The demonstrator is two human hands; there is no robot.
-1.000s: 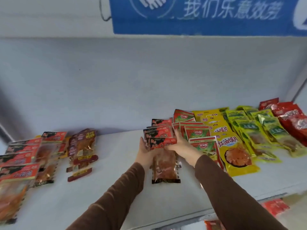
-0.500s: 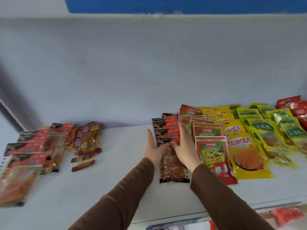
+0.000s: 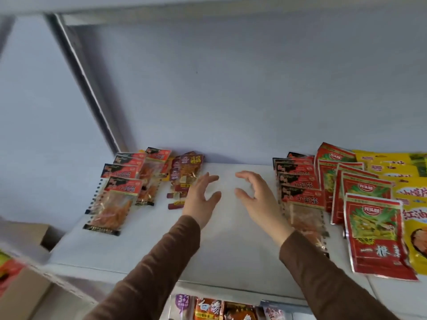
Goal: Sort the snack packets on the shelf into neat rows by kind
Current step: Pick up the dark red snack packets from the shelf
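My left hand (image 3: 200,197) and my right hand (image 3: 257,199) hover over the bare middle of the white shelf (image 3: 231,245), both with fingers apart and holding nothing. To the right lies a row of black-and-red clear packets (image 3: 300,195), then red-and-green packets (image 3: 374,234) and yellow packets (image 3: 413,204). At the left lie more black-and-red clear packets (image 3: 120,197), some at an angle. Beside them, just past my left fingertips, sits a small heap of maroon packets (image 3: 184,179).
A grey upright post (image 3: 85,84) and the shelf's pale back wall (image 3: 231,88) close off the space. Cardboard boxes (image 3: 20,285) stand at the lower left. More packets (image 3: 212,308) lie on the shelf below.
Both hands have let go of the black-and-red row and moved left to the bare middle. The view has swung left and down, bringing the left piles closer.
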